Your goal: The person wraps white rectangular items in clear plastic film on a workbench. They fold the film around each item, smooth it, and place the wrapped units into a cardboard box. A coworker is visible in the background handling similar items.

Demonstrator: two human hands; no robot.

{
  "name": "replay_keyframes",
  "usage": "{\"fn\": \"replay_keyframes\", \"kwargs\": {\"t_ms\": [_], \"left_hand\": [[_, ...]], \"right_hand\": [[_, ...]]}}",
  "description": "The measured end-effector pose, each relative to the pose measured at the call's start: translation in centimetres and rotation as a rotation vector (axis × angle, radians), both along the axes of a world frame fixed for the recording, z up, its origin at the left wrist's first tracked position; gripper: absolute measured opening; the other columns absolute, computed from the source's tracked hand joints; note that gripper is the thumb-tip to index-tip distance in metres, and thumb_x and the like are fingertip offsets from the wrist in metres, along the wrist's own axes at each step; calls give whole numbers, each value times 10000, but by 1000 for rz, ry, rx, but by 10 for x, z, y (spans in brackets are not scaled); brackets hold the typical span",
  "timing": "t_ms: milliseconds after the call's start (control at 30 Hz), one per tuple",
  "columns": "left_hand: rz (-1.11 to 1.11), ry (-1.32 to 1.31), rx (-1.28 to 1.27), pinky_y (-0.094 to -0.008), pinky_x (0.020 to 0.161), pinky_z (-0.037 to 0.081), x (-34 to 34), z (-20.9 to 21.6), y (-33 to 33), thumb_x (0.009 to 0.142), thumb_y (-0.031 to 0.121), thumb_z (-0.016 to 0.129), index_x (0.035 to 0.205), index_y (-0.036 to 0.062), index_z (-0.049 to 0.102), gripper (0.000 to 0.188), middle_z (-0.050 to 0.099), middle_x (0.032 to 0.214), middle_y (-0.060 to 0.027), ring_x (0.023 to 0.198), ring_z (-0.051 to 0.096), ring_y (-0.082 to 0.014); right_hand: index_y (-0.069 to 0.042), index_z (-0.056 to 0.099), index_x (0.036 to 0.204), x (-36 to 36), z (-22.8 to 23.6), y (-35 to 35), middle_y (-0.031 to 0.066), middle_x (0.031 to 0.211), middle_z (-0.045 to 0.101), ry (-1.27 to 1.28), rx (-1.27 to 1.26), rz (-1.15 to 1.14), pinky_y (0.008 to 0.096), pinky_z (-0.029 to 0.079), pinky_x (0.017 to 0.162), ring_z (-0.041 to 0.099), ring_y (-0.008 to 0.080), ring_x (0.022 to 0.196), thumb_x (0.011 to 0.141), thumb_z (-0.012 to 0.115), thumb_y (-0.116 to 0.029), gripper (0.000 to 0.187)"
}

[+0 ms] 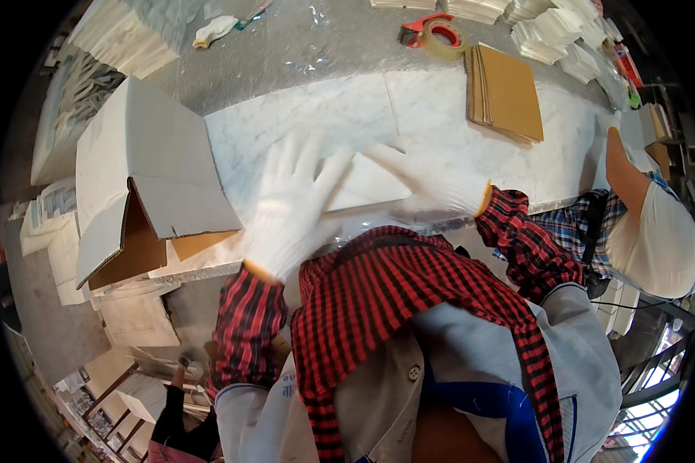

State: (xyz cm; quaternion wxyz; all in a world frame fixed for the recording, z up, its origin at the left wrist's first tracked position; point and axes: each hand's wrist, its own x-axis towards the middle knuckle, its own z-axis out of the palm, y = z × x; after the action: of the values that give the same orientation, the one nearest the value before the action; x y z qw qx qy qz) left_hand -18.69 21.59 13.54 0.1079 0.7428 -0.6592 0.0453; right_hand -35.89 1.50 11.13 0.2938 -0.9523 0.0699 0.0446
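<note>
Both sets of gloved fingers are spread flat and grasp nothing. The left hand and the right hand press down on a white tile lying flat at the near edge of the marble desk, seemingly to steady it. At nine o'clock of the left hand stands an open cardboard box. At one o'clock of the right hand lie brown cardboard sheets, and a tape roll beyond. A co-worker's arm is at three o'clock.

view: head, one wide fisheye | position: on the person's head, above the chest | facing: steeply down at the marble table, toward 12 o'clock | range: close, gloved hands just below | edges: bend toward rim | shared views: none, only one
</note>
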Motion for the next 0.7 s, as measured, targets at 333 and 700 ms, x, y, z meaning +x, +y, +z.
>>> {"fn": "replay_keyframes", "kwargs": {"t_ms": [333,700], "left_hand": [[125,750,41,-442,1151,429,14,-49,9,807,230,821,1649,71,274,1016,467,1538,-226,1384,497,-383],[308,2077,-481,-408,1329,-19,-10,-86,30,1122,530,424,1704,47,-3,868,-64,1780,-200,1655,-25,-297]], "right_hand": [[-81,425,1539,-28,-46,-6,186,1398,560,-330,635,-418,448,465,1067,564,335,1294,976,701,-360,686],[-28,411,1544,-55,-93,62,68,1264,628,-391,1272,-1149,324,539,847,645,211,1028,1083,591,-308,569]]}}
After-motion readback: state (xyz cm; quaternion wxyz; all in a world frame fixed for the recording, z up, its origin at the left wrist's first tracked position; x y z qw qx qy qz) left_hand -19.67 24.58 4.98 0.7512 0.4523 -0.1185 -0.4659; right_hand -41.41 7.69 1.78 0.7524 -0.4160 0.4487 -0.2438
